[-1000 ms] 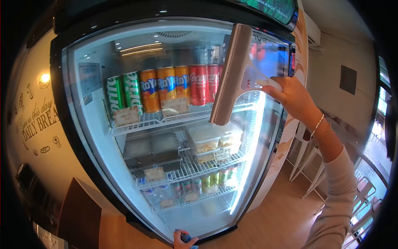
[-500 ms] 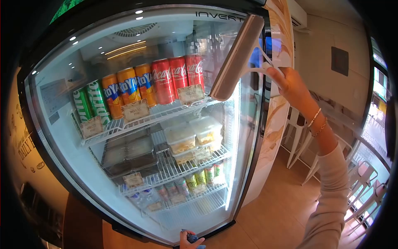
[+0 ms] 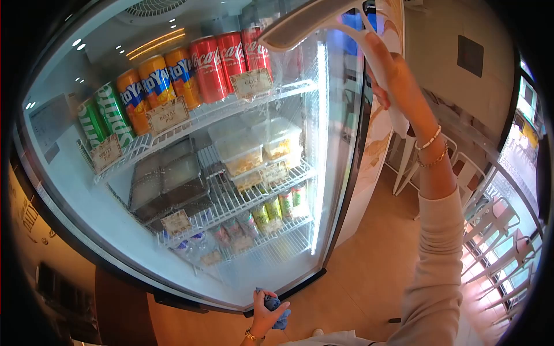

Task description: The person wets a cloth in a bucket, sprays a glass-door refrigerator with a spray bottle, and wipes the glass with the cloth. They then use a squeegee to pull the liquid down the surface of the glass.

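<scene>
My right hand is closed round the white handle of a squeegee, raised at the upper right of the fridge's glass door. The squeegee's long blade lies near the glass in front of the red cans; whether it touches cannot be told. Low at the front, my left hand grips a crumpled blue cloth close to the fridge's bottom edge. Wet streaks show on parts of the glass.
Behind the glass, shelves hold Coca-Cola cans, Royal cans, green Sprite cans, plastic food tubs and dark trays. White metal stools stand at the right on a brown floor.
The view has tilted downward. The squeegee has turned from steep to nearly level, its blade shifting toward the upper left. More of my left hand and the blue cloth shows.
</scene>
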Demonstrator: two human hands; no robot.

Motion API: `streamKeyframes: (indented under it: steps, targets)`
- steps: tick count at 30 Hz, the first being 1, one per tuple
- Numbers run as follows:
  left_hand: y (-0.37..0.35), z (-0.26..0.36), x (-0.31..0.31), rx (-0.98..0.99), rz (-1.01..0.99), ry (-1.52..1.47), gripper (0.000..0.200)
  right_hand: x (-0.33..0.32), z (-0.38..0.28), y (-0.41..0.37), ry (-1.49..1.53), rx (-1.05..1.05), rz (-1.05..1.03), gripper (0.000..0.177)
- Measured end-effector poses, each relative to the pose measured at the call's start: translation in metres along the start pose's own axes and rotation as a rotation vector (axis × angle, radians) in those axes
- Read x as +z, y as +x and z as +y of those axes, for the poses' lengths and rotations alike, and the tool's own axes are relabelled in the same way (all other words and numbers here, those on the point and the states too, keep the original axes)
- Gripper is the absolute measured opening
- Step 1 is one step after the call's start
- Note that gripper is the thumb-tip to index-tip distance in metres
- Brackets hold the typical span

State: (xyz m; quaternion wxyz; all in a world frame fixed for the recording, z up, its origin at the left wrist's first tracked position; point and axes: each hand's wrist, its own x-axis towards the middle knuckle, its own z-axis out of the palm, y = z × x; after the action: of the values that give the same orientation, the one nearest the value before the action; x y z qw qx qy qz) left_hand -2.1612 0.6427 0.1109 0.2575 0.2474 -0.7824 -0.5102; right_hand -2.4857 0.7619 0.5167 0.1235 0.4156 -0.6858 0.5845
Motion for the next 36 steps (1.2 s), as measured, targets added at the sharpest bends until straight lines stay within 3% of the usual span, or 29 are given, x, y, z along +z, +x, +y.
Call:
streamKeyframes:
  steps: [7,14,16,19,20,23,26,30,31,33,35,36]
  targets:
    - [-0.014,-0.002,-0.021,-0.038,0.054,-0.002,0.04,0.023,0.027,-0.022,0.076,0.091,0.024,0.07]
    - [-0.026,-0.005,-0.031,-0.037,0.095,-0.082,0.037,0.071,0.074,-0.093,0.247,0.167,0.041,0.069]
    - [-0.034,-0.028,-0.028,-0.136,0.066,-0.201,0.035,0.086,0.096,-0.119,0.303,0.194,0.02,0.068]
    - [-0.04,-0.012,-0.027,-0.28,-0.019,-0.426,0.032,0.102,0.131,-0.153,0.286,0.254,0.022,0.068]
    - [-0.041,-0.001,-0.028,-0.331,-0.053,-0.505,0.031,0.104,0.132,-0.159,0.272,0.28,0.032,0.068]
    - [-0.039,0.018,-0.018,-0.303,0.111,-0.858,0.033,0.102,0.131,-0.169,0.271,0.321,0.027,0.069]
    - [-0.035,0.006,-0.019,-0.502,0.178,-1.138,0.033,0.091,0.125,-0.175,0.193,0.333,0.011,0.07]
    - [-0.027,-0.032,-0.025,-0.557,0.039,-1.474,0.032,0.104,0.124,-0.216,0.093,0.269,0.077,0.071]
    - [-0.03,-0.035,-0.026,-0.57,-0.023,-1.491,0.033,0.106,0.109,-0.24,0.157,0.439,-0.073,0.068]
    - [-0.043,-0.045,-0.027,-0.666,-0.125,-1.633,0.04,0.113,0.068,-0.288,0.281,0.403,-0.223,0.057]
    - [-0.059,-0.063,-0.023,-0.827,-0.223,-1.879,0.049,0.13,0.077,-0.336,0.356,0.587,-0.409,0.049]
    - [-0.065,-0.084,-0.02,-0.8,-0.203,-1.799,0.052,0.135,0.074,-0.356,0.466,0.636,-0.413,0.052]
